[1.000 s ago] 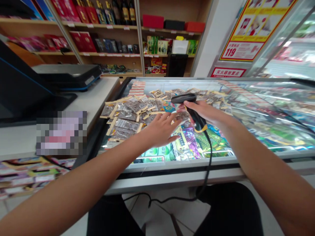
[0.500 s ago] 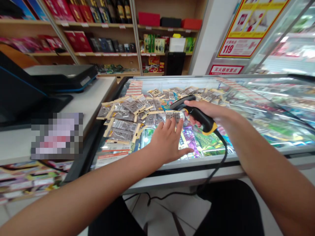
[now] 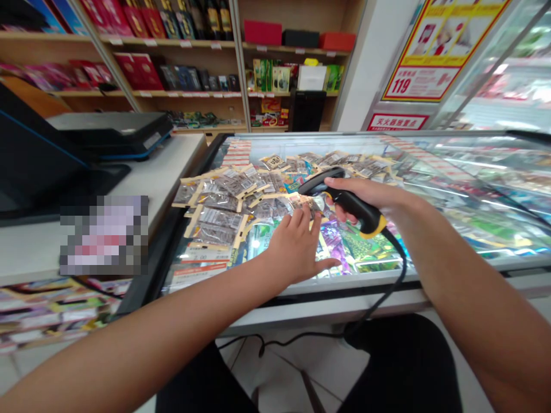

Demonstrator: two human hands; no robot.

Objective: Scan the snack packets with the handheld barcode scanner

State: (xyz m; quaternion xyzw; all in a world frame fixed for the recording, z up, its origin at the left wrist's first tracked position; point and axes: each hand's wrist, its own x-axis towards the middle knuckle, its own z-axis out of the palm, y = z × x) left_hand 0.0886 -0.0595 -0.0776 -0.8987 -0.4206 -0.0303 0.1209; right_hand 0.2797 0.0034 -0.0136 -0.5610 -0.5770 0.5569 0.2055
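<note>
Scanner (image 3: 356, 209) — black, yellow-trimmed, corded.

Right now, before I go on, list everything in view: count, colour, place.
Case: one, white-edged, glass-topped, centre to right
Packets: many, clear with tan edges, on the case
Bags: many, mostly green, one purple, under the glass
Scanner: one, black and yellow, in the right hand
Cord: one, black, hanging from scanner
Counter: one, white, left
Scale-like device: one, black, on counter
Pixelated item: one, partly lilac, counter edge
Shelving: wood-coloured, stocked, back
Signs: two, red, white, yellow, back right
Left hand: one, bare, at packets below scanner
Right hand: one, bare, around scanner handle
Legs: two, black-clothed, bottom
</note>
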